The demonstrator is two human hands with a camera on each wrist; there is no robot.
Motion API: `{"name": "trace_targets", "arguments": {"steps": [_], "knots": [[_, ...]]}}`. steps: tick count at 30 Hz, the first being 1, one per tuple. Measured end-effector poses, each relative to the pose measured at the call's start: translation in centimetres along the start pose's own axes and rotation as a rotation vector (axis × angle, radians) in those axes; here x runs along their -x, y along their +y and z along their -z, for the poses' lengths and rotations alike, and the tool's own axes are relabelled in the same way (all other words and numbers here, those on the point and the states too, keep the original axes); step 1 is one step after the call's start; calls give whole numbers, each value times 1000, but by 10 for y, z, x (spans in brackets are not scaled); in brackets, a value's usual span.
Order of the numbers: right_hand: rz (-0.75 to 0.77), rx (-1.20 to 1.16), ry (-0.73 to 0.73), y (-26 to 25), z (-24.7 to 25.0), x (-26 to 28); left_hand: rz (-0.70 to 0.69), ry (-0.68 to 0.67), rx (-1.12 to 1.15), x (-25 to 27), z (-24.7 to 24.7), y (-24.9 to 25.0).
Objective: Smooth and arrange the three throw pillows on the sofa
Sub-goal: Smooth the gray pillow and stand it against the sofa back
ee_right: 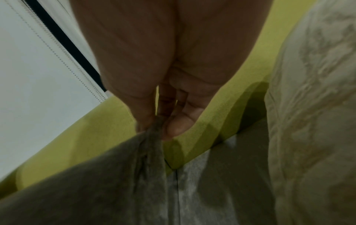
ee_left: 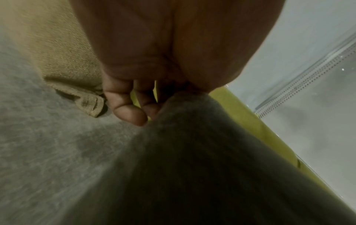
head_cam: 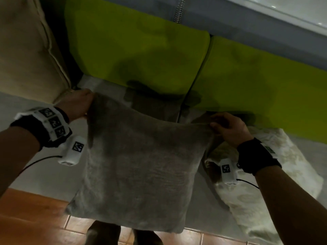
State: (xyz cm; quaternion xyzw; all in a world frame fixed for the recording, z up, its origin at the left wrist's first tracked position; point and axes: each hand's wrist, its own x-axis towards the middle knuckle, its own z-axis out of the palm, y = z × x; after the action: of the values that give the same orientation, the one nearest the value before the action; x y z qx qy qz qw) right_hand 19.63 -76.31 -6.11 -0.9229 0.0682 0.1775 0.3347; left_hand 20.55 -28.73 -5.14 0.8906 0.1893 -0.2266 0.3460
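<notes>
A grey fuzzy throw pillow (head_cam: 141, 167) hangs in front of the sofa, held up by its two top corners. My left hand (head_cam: 77, 105) grips the top left corner, and the left wrist view shows its fingers (ee_left: 129, 111) curled beside the grey pillow (ee_left: 192, 167). My right hand (head_cam: 228, 128) pinches the top right corner; in the right wrist view its fingertips (ee_right: 177, 126) squeeze a bunched fold of the grey pillow (ee_right: 119, 182). A cream patterned pillow (head_cam: 276, 174) lies on the seat at the right. A beige pillow (head_cam: 26, 55) leans at the far left.
Two lime green back cushions (head_cam: 138, 48) line the sofa behind a grey seat (head_cam: 44, 177). Brown floor tiles (head_cam: 31, 223) run along the front edge. A white wall or panel (head_cam: 283, 7) stands behind the sofa.
</notes>
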Motion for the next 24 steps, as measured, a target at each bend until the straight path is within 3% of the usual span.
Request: {"name": "trace_targets", "arguments": {"steps": [2,6,8,11,14,16,17,19,24], "knots": [[21,57,24,-1,1,2,36,39,23,-9,4,-4],[116,224,71,-14,-9,5,6,76,-180,-20,5,-7],[167,361,-3,-21,-18,2,-74,185,-334,-22,3,-1],[226,506,-64,-35,-31,6,-266,316,-304,-14,-6,11],[461,546,-114,-42,-50,24,-514,165,-347,12,-19,21],[531,587,-244,-39,-68,32,-791,-71,-559,22,-34,13],[548,566,-282,-35,-79,33,-821,-224,-672,20,-44,4],[528,526,-351,-22,-103,30,-713,-386,-792,11,-64,-21],[437,569,-383,-11,-150,13,-562,-449,-869,-18,-79,-58]]}}
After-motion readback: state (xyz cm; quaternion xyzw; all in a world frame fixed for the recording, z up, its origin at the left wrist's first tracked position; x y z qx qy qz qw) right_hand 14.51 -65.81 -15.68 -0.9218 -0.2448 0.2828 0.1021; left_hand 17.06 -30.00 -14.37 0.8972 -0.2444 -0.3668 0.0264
